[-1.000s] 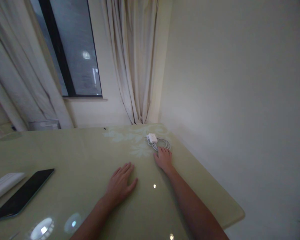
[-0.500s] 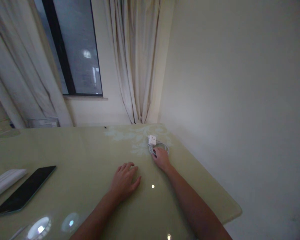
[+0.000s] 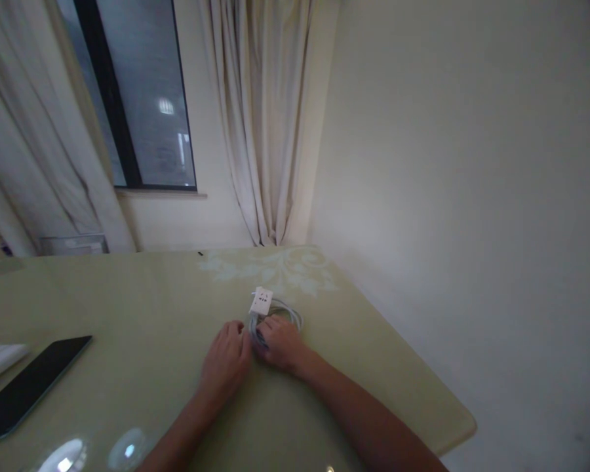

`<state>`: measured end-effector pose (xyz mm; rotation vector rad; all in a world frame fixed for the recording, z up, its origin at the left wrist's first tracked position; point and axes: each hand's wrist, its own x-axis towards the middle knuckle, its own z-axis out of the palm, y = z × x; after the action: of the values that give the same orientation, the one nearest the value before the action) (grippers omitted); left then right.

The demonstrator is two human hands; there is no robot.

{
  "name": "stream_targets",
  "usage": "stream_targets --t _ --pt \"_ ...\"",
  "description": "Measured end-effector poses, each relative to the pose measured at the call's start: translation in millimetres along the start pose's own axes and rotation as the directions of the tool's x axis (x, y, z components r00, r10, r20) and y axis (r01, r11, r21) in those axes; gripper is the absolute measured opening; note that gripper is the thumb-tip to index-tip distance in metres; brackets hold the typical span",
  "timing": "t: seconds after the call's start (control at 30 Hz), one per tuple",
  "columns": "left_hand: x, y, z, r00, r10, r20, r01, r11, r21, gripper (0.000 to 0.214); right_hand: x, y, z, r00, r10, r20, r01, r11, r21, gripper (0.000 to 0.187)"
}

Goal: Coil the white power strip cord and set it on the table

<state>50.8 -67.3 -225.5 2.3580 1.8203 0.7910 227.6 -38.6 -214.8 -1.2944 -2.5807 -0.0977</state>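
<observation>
A coiled grey cable (image 3: 295, 317) lies on the table, joined to a white socket block (image 3: 261, 301) with dark outlet holes on its face. My right hand (image 3: 281, 344) is closed around the near side of the coil, its fingertips partly hidden by the cable. Just left of the coil is my left hand (image 3: 226, 359), low over the tabletop. Its fingers are bent and a little apart from the thumb, which is beside the cable; whether they touch is unclear. I see nothing held in the left hand.
The pale green glossy table (image 3: 142, 301) carries a dark flat tablet-like device (image 3: 34, 387) and a white long object (image 3: 0, 360) at the left. A small black item (image 3: 200, 254) lies near the back edge. Wall (image 3: 447, 229) borders the right side; curtains (image 3: 265, 131) hang behind.
My right hand has drawn the cable and socket block toward me and to the left. My left hand has come up beside the coil, its fingers more bent. The view has shifted slightly.
</observation>
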Motion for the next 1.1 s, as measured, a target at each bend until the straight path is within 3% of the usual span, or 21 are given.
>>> stream_targets --t 0.13,0.2,0.23,0.3,0.4,0.47,0.53,0.7,0.8,0.9,1.0,1.07,1.1 --pt "2 -17 0.7 0.998 0.040 0.047 -0.046 0.992 0.118 0.036 -1 -10 1 0.979 -0.204 -0.016 0.205 0.977 0.065 0.046" --pt "4 -20 0.3 0.998 -0.032 0.059 0.025 0.992 0.123 0.036 -1 -6 -2 0.971 -0.227 -0.071 0.236 0.958 0.160 0.040" --pt "6 -21 0.3 0.995 -0.085 0.055 0.079 0.990 0.114 0.038 0 -2 -4 0.978 -0.175 -0.116 0.196 0.957 0.212 0.033" --pt "11 -18 0.5 0.984 -0.172 0.047 0.167 0.981 0.094 0.043 1 7 -8 0.976 0.063 -0.211 0.002 0.956 0.294 0.024" --pt "19 -10 0.9 0.962 -0.258 0.093 0.256 0.966 0.031 0.036 1 22 -10 0.883 0.423 -0.205 -0.350 0.883 0.312 0.038" --pt "23 -3 0.6 0.945 -0.301 0.125 0.308 0.951 -0.038 0.030 1 29 -10 0.863 0.495 -0.102 -0.456 0.849 0.266 0.049" --pt "23 2 -0.2 0.941 -0.307 0.141 0.324 0.939 -0.113 0.027 1 31 -9 0.862 0.508 -0.013 -0.488 0.835 0.255 0.043" --pt "21 5 -7.1 0.955 -0.267 0.131 0.296 0.887 -0.355 0.026 9 30 -9 0.865 0.500 0.047 -0.487 0.811 0.324 0.023" --pt "29 3 -20.4 0.965 -0.243 0.101 0.261 0.843 -0.470 0.026 25 27 -18 0.878 0.478 0.017 -0.449 0.810 0.378 0.023" --pt "50 3 -44.7 0.970 -0.242 -0.033 0.169 0.762 -0.625 0.028 51 24 -35 0.877 0.474 -0.071 -0.396 0.800 0.451 0.023" --pt "76 6 -73.5 0.942 -0.295 -0.162 0.066 0.633 -0.772 0.030 80 22 -53 0.862 0.480 -0.166 -0.340 0.788 0.513 0.020" --pt "91 6 -88.2 0.928 -0.332 -0.171 0.056 0.577 -0.815 0.034 96 22 -63 0.830 0.516 -0.210 -0.278 0.710 0.646 0.018" --pt "98 6 -92.8 0.920 -0.349 -0.176 0.056 0.562 -0.825 0.036 101 21 -67 0.812 0.544 -0.211 -0.229 0.630 0.742 0.017"
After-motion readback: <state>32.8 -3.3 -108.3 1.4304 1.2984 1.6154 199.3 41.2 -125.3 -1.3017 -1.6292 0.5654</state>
